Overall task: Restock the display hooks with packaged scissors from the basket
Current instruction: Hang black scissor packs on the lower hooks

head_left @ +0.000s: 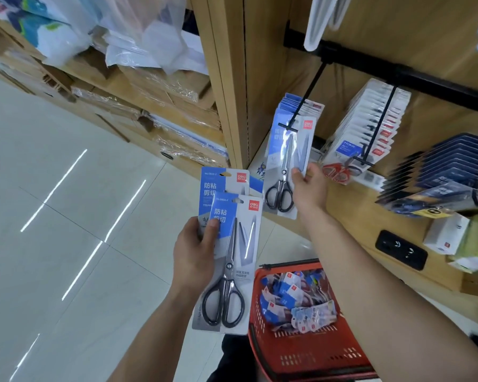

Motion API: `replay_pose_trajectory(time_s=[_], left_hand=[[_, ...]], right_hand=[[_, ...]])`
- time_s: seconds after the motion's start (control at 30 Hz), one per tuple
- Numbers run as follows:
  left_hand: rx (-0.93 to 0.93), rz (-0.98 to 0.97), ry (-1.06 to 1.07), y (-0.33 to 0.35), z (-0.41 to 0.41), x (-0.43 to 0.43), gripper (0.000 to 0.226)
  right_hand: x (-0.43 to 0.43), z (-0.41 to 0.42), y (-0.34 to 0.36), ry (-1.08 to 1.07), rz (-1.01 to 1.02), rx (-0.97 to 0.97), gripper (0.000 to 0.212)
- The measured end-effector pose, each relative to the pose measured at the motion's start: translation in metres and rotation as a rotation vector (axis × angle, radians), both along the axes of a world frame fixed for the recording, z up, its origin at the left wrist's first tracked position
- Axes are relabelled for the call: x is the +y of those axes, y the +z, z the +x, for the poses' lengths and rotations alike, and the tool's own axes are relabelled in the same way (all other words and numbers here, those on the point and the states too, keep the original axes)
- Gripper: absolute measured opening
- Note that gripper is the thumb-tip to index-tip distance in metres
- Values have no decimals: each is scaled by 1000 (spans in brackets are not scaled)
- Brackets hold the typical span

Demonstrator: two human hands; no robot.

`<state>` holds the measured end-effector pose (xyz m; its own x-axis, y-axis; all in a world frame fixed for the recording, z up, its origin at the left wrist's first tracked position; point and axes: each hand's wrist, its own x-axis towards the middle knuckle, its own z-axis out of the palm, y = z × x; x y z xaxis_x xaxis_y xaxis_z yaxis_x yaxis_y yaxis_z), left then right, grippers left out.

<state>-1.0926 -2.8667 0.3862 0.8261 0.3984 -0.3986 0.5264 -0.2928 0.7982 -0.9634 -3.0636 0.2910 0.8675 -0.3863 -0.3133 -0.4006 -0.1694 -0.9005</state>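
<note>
My left hand (195, 250) grips two blue-and-white packs of black-handled scissors (232, 260), fanned one over the other, above the floor. My right hand (309, 186) pinches the lower right edge of another scissors pack (286, 161) whose top hole sits at the tip of a black display hook (305, 102). Several like packs hang behind it on that hook. The red basket (309, 351) stands on the floor below my right forearm and holds several small packaged items.
A second hook (378, 125) to the right carries several red-handled scissors packs, and a third at far right holds dark packs (436, 177). A wooden shelf post (226, 78) stands left of the hooks. Wrapped boxes fill the left shelves. Pale floor tiles lie at left.
</note>
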Motion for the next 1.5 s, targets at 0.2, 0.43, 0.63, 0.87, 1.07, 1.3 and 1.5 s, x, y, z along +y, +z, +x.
replay_pose_trajectory(time_s=[0.2, 0.43, 0.63, 0.87, 1.07, 1.3, 1.5], left_hand=[[-3, -32, -16, 1, 2, -3, 29], [-12, -57, -25, 3, 1, -16, 29], [-16, -139, -33, 2, 2, -54, 20], [-44, -148, -199, 8, -7, -130, 26], [-38, -208, -281, 13, -13, -193, 25], [-62, -67, -451, 9, -20, -250, 31], [-40, -12, -565, -1, -29, -283, 32]], right_hand=[[-3, 25, -2, -45, -50, 32, 14], [-3, -20, 26, 17, -15, 131, 37], [-10, -144, 94, 248, 333, 128, 7], [-70, -186, 100, 79, 284, 154, 24], [-137, -204, 108, -13, 266, 148, 18], [-212, -242, 94, -261, 303, 100, 13], [-266, -274, 82, -406, 305, 88, 13]])
